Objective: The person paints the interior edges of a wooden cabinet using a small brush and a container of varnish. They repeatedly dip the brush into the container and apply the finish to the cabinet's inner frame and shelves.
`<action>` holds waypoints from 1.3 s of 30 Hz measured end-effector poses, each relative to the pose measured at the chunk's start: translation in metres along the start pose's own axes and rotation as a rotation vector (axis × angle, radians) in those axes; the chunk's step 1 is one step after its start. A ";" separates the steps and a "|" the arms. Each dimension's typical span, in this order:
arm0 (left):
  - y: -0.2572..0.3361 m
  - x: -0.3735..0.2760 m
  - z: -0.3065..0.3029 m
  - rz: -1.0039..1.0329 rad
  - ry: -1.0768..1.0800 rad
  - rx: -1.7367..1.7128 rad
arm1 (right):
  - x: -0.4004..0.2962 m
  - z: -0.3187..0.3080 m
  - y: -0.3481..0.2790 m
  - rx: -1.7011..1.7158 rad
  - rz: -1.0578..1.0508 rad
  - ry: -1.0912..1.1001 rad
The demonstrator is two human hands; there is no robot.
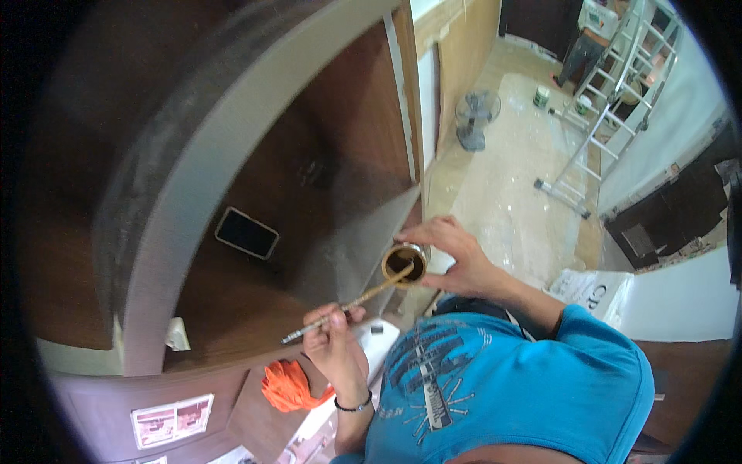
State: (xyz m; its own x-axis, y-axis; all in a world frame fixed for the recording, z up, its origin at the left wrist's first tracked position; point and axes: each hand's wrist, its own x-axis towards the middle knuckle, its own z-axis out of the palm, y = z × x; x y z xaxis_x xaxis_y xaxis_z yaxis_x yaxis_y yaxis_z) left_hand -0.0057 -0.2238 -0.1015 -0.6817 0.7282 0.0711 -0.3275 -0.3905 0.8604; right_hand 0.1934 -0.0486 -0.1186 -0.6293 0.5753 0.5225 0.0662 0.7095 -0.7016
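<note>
My right hand point(461, 255) grips a small round can point(385, 272) from its side, thumb and fingers spread around the wall. The can's mouth faces up, and its inner wall is coated brownish-yellow. In my left hand point(336, 339), which has a dark beaded bracelet at the wrist, is a slim paintbrush or stick point(371, 294). Its far end reaches inside the can; whether it has bristles cannot be made out. Beside both hands is a dark brown wooden cabinet point(232, 307) with a pale curved edge. A smartphone point(247, 233) with a black screen lies in it.
An orange cloth point(288, 385) and a crumpled white scrap point(177, 334) are near the cabinet's lower edge. Beyond stand a fan point(476, 116), an aluminium ladder point(606, 110), a paint bucket point(541, 97) and another person point(597, 35). A white plastic bag point(603, 296) lies behind my right arm.
</note>
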 end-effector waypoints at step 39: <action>0.190 0.162 0.295 0.745 -0.388 0.826 | 0.017 -0.101 0.061 0.161 0.116 0.051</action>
State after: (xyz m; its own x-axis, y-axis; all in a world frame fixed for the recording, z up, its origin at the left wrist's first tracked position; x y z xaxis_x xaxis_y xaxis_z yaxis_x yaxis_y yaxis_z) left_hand 0.0150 -0.0137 0.2220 -0.2337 0.6528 0.7206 0.6881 -0.4126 0.5969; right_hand 0.2651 0.0456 -0.1042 -0.5846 0.6723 0.4541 0.0088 0.5650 -0.8251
